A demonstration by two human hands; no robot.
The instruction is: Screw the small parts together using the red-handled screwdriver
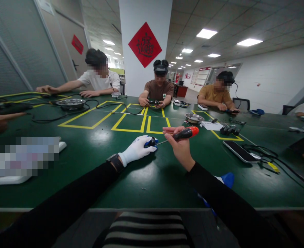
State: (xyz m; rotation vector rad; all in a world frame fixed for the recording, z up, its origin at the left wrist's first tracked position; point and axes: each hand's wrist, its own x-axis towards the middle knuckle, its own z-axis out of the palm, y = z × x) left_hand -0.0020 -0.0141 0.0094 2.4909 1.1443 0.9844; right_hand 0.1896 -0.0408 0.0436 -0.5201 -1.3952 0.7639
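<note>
My left hand point(137, 150), in a white glove with blue fingertips, is closed round a small black part point(152, 141) above the green table. Bare, my right hand point(179, 146) holds a screwdriver point(186, 133) by its black and red handle. The screwdriver's thin shaft points left, and its tip is close to the black part; whether they touch is too small to tell. A blue and white glove point(226, 179) lies beside my right forearm, which partly hides it.
A phone point(240, 151) and black cables point(267, 151) lie at the right. Metal bowls point(194, 118) point(70, 103) stand farther back. Black parts point(229, 130) sit near white paper point(211, 125). A white device point(25, 160) lies left. Several people sit around the table.
</note>
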